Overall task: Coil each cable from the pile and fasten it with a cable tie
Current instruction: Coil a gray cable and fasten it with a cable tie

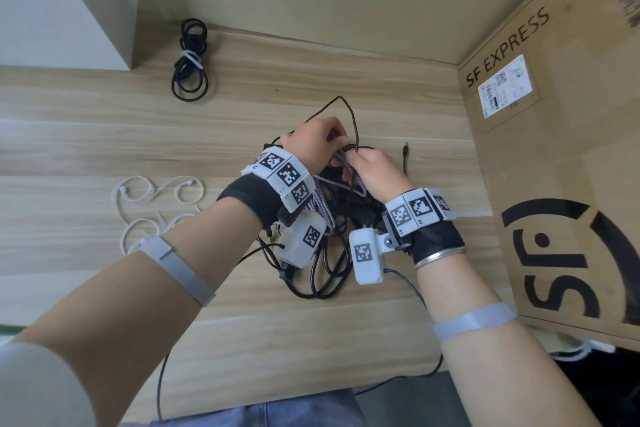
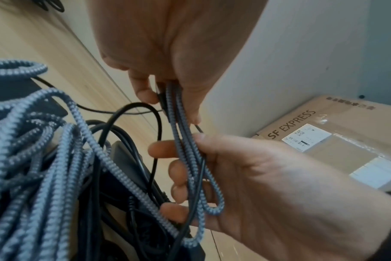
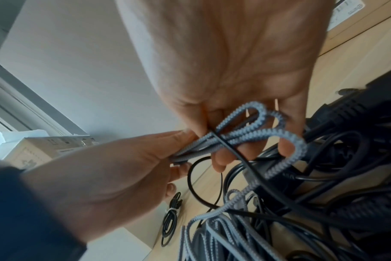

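Cardboard box (image 1: 568, 163) marked SF EXPRESS is standing along the right side of your desk (image 1: 104, 135), and everything else is lying left of it. Just left of the box, the cable pile (image 1: 329, 253) is sitting tangled in the middle of the desk, black leads mixed with a grey braided cable (image 2: 185, 159). You are holding both hands above that pile, well clear of the box. Your left hand (image 1: 308, 139) is pinching several folded strands of the braided cable between thumb and fingers. Your right hand (image 1: 374, 170) is curling its fingers round the loop ends of those same strands, with one thin black lead caught among them. Farther left of the box, a finished black coil (image 1: 190, 61) is lying bound with a white tie. Loose white cable ties (image 1: 152, 204) are lying farthest left.
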A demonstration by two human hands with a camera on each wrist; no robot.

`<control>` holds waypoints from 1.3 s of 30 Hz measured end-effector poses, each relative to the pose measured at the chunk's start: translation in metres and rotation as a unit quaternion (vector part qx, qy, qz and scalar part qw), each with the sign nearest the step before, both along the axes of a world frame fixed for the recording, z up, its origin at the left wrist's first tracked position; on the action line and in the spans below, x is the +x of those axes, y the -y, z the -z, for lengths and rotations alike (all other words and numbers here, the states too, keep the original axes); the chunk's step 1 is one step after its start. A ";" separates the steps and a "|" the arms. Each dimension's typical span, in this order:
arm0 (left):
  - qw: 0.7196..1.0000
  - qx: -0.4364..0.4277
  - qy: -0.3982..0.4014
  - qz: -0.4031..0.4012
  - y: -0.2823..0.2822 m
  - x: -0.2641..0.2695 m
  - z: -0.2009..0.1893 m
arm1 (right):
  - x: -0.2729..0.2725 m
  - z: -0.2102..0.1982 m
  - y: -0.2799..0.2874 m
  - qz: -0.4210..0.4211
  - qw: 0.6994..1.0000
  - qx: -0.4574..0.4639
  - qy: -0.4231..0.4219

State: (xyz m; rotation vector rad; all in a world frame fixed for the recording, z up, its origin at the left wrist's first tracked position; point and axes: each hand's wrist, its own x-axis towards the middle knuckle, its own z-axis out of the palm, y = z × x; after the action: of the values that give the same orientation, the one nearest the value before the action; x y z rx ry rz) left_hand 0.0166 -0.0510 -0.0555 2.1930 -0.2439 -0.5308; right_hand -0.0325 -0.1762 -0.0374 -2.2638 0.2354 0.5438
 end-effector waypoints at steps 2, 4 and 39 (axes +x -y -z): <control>0.999 0.021 0.021 0.013 -0.001 0.000 0.000 | -0.001 -0.001 -0.001 0.007 1.000 0.010 0.006; 0.999 0.013 0.030 0.023 -0.002 0.002 0.000 | 0.001 0.003 0.002 0.018 1.000 -0.009 0.002; 0.996 -0.065 -0.060 0.016 -0.055 0.012 -0.017 | 0.004 -0.014 -0.033 -0.034 0.997 -0.030 0.069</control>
State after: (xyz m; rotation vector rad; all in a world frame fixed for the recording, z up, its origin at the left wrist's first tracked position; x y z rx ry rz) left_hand 0.0284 0.0044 -0.0389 2.0266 -0.2428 -0.6449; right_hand -0.0283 -0.1428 -0.0238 -2.3628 0.1068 0.4187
